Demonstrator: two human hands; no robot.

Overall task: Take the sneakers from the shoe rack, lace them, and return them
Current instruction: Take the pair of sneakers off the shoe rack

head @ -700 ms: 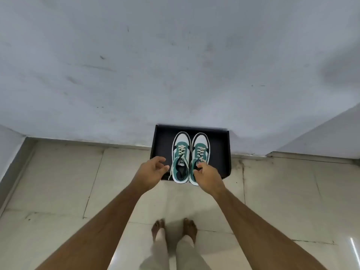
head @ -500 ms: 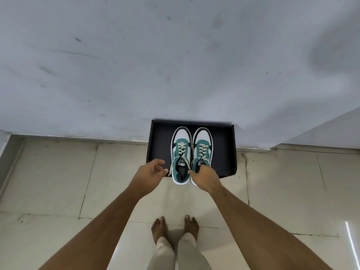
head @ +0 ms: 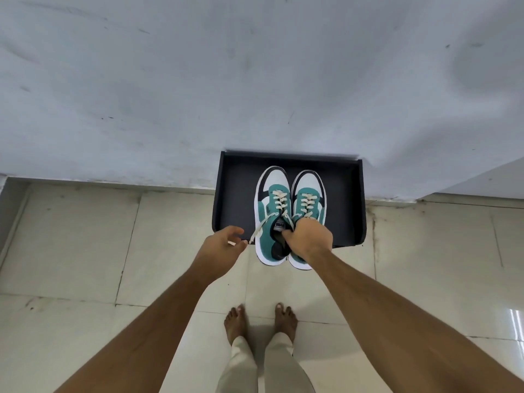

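Here, the sneakers [head: 290, 219] are seen side by side, touching, toes toward the wall [head: 255, 80] and heels toward the person, so the long axis runs straight away from the body. Their heels overhang the front edge of the black shoe rack [head: 235, 194]; whether the soles rest on it cannot be told. The right hand [head: 309, 239] is closed on both sneakers at the collars, fingers hooked inside the openings. The left hand [head: 222, 245] is held loosely open just left of the pair, gripping nothing, with a loose lace [head: 262, 226] trailing toward its fingertips. Removal is judged to be in hand, with lacing not yet begun. A pull along the long axis, toward the body, is called for, and the right hand already has the grip.
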